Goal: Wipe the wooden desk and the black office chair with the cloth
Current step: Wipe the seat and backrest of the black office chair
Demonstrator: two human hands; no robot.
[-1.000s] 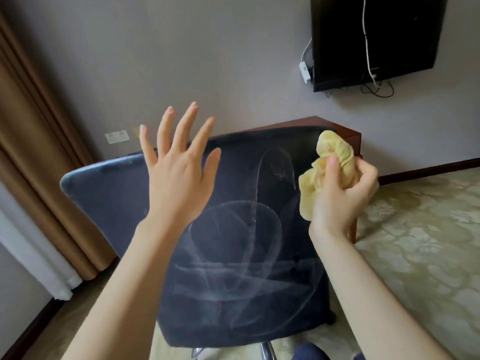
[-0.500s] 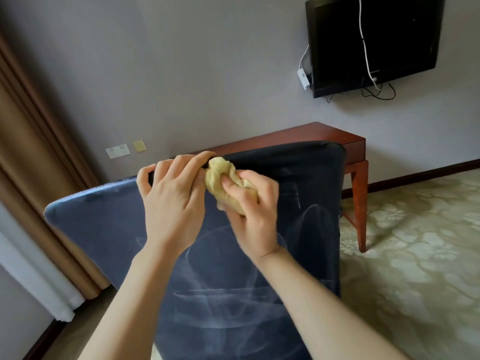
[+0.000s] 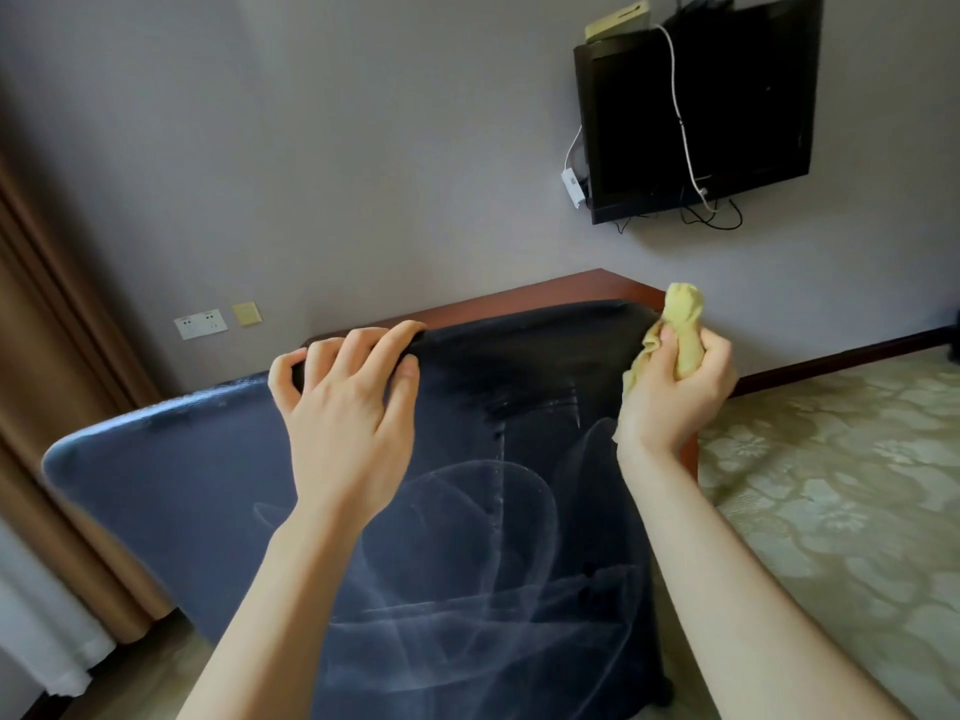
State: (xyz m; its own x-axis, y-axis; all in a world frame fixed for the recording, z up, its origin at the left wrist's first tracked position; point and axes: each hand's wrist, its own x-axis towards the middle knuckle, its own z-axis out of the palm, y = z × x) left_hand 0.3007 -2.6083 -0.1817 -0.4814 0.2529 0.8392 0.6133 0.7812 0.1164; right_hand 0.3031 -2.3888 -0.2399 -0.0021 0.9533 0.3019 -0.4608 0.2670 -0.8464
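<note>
- Filling the middle of the view is the broad back of the black office chair point(image 3: 197, 485), a smooth padded panel with rounded corners. Pale, chalky swirls and streaks arc across its lower half, while a band near the top edge looks darker and cleaner.
- Gripping the chair's top edge is the left hand point(image 3: 348, 423). Its fingers are curled over the rim and its thumb is pressed on the near face.
- At the chair's upper right corner the right hand point(image 3: 675, 392) is clenched round the cloth point(image 3: 684, 311), a soft, crumpled, pale-yellow wad. A knob of it sticks up above the fist and a loose fold hangs below the thumb. Whether the cloth actually touches the chair there is hard to tell.
- Just behind the chair, against the wall, stands the wooden desk point(image 3: 561, 293), reddish-brown and glossy. Only a strip of its flat top shows above the chair's edge.
- On the matte grey wall hangs a black flat screen point(image 3: 727, 111) with a thin white cable point(image 3: 680, 122) trailing down its front. Low on the left are a white socket plate point(image 3: 201, 323) and a small yellow plate point(image 3: 246, 313).
- A brown curtain point(image 3: 52, 356) falls in heavy folds at the left edge, and a pale green carpet point(image 3: 831, 485) with a floral pattern covers the floor at right.
</note>
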